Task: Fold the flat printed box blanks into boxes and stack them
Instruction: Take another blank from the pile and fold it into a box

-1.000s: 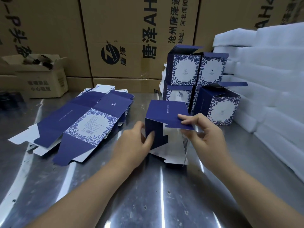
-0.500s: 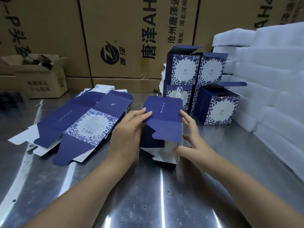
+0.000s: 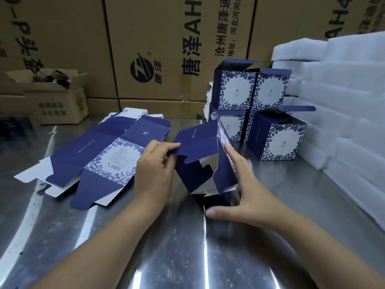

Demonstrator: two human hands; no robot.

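Note:
A half-folded dark blue box (image 3: 200,155) stands tilted on the steel table (image 3: 187,247), its white inside showing through the open end. My left hand (image 3: 155,170) pinches the corner of its upper flap. Flat against the box's right wall lies my right hand (image 3: 243,188), fingers straight and thumb spread toward me. To the left is a pile of flat printed blanks (image 3: 100,155), blue with a white floral panel. Behind the box, folded boxes (image 3: 250,90) stand stacked two high, and one more folded box (image 3: 279,138) sits at their right with its lid flap up.
Large brown cartons (image 3: 166,49) wall off the back of the table. A small open carton (image 3: 54,99) holding dark items sits at the back left. White foam sheets (image 3: 337,101) are piled along the right side.
The box has tipped over toward the right. My left hand moved from lying on the top flap to pinching its corner. My right hand slid down the right wall, fingers straightened.

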